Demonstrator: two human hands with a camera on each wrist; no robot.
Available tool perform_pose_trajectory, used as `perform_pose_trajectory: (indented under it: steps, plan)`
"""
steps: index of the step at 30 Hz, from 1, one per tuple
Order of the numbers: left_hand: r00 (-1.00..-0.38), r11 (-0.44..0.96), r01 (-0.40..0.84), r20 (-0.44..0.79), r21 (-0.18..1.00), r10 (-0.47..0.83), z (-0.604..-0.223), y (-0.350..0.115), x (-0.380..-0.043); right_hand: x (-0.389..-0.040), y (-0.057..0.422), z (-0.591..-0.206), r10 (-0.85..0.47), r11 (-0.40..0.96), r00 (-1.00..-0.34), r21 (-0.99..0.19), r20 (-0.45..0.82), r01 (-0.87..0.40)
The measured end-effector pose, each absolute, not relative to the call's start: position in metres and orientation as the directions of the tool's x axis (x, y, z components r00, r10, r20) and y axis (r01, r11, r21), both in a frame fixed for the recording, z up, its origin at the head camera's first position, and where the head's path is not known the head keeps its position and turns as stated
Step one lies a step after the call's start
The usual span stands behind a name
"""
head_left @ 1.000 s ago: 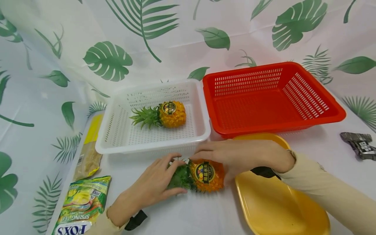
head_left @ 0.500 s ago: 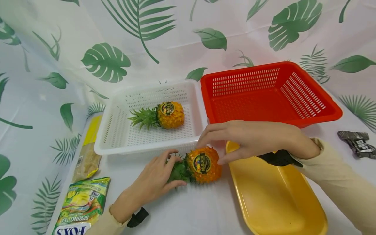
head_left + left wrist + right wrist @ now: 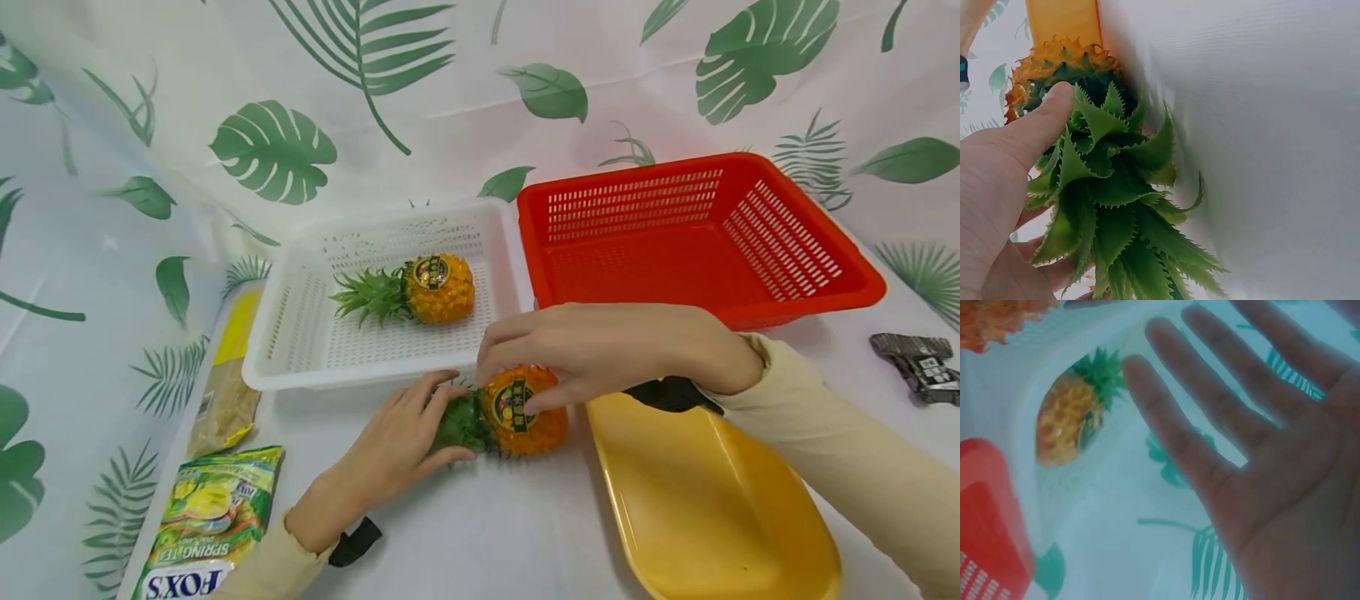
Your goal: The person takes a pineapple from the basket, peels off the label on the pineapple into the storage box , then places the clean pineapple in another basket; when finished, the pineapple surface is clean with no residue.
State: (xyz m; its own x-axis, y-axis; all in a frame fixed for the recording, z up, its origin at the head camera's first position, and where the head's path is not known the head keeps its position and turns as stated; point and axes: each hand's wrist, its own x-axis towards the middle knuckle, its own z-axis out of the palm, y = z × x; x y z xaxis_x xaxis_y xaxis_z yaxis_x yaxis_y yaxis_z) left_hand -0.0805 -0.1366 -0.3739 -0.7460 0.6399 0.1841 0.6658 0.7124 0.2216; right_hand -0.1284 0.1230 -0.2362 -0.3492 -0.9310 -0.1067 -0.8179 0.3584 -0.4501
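A small orange pineapple (image 3: 549,429) with a round label lies on the white table, in front of the white basket (image 3: 390,373). My left hand (image 3: 393,437) grips its green crown (image 3: 1116,187); in the left wrist view the thumb lies along the base of the leaves and the fingers pass behind them. Over the fruit's body, overlapping it in the head view, is my right hand (image 3: 600,346). In the right wrist view its fingers (image 3: 1175,425) are extended and spread, with nothing between them. Inside the white basket lies another pineapple (image 3: 442,293), crown to the left.
A red basket (image 3: 810,304) stands right of the white one. The yellow tub (image 3: 697,500) sits at front right, under my right forearm. On the left lie a yellow-and-brown packet (image 3: 228,379) and a green candy bag (image 3: 213,517). A dark wrapped item (image 3: 917,367) is far right.
My right hand has come off the pineapple's side, lifted, and then moved left over its top. The pineapple has shifted slightly towards the white basket, with my left hand still at the crown.
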Motion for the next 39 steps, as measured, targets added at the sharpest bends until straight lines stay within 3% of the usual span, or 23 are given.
perform_pose_trajectory:
  steps: [7, 12, 39]
  plan:
    - [-0.737, 0.708, 0.676, 0.189, 0.205, 0.649, -0.375, -0.138, -0.081, -0.132, 0.099, -0.246, -0.937, 0.337, -0.269, -0.371, -0.223, -0.866]
    - [-0.729, 0.698, 0.684, 0.204, 0.211, 0.653, -0.375, -0.137, -0.079, -0.129, 0.093, -0.256, -0.924, 0.346, -0.259, -0.324, -0.282, -0.881]
    - [-0.727, 0.704, 0.687, 0.203, 0.181, 0.656, -0.373, -0.136, -0.077, -0.129, 0.089, -0.270, -0.944, 0.303, -0.256, -0.236, -0.208, -0.923]
